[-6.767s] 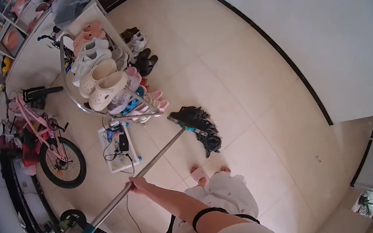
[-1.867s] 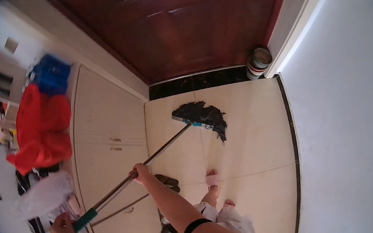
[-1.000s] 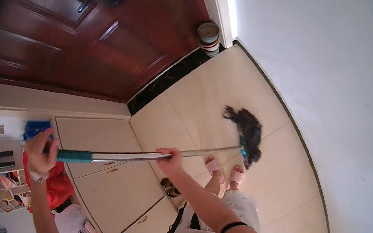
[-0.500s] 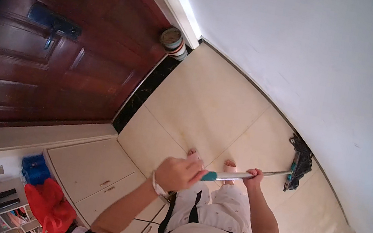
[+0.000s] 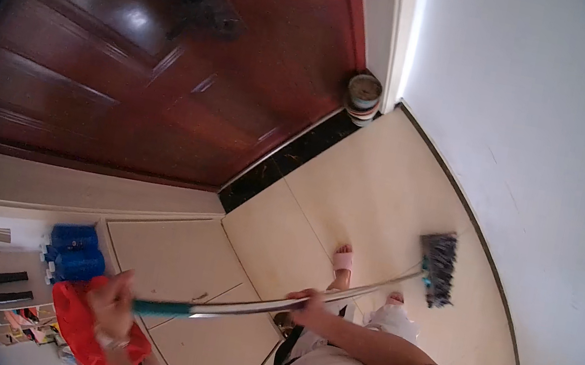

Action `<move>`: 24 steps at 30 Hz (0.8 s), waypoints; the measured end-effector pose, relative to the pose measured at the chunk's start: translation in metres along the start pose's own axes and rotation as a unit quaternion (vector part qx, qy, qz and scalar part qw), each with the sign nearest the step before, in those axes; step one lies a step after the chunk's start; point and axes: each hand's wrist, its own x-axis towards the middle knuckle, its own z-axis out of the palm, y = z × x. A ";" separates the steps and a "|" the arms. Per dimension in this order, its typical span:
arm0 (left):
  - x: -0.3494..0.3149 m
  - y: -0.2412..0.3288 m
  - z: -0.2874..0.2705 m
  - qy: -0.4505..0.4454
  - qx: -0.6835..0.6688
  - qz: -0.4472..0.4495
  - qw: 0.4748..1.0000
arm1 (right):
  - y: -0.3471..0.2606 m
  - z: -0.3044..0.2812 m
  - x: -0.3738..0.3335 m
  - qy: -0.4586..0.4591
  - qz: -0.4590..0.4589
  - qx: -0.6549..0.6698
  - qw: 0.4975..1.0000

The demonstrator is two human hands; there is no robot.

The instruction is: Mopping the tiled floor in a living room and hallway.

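A mop [image 5: 287, 305] slants across my body, its metal pole running from a green grip at the left to a grey, shaggy head on the tile floor at the right. At the grip's end my left hand [image 5: 111, 305] is closed round it, slightly blurred. My right hand [image 5: 306, 306] wraps the pole about midway along. The mop head lies flat on the tiles, beyond my pink-slippered feet and apart from the white wall.
A dark red door [image 5: 192, 88] stands at the upper left above a black threshold [image 5: 289, 155]. Stacked round containers [image 5: 364, 94] sit by its frame. A low cabinet [image 5: 172, 255], red bag [image 5: 74, 308] and blue bottles [image 5: 75, 254] are at left. The white wall [image 5: 531, 145] bounds the right.
Both hands have moved left and down with the mop. Its head has come away from the wall, toward my feet. My view has turned, shifting the door to the right.
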 end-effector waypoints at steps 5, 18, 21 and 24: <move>-0.065 -0.065 -0.079 0.083 0.154 -0.127 0.976 | 0.137 0.066 0.046 0.044 0.095 -0.156 0.982; 0.007 -0.073 -0.028 -0.066 0.133 -0.110 0.983 | 0.101 0.134 0.151 -0.188 0.040 -0.100 0.976; 0.036 -0.110 -0.009 0.071 0.092 -0.059 0.991 | 0.052 0.164 0.099 -0.206 -0.006 -0.186 0.961; 0.122 0.019 0.012 0.248 0.213 0.130 0.936 | -0.041 0.204 0.038 -0.288 -0.019 -0.005 0.958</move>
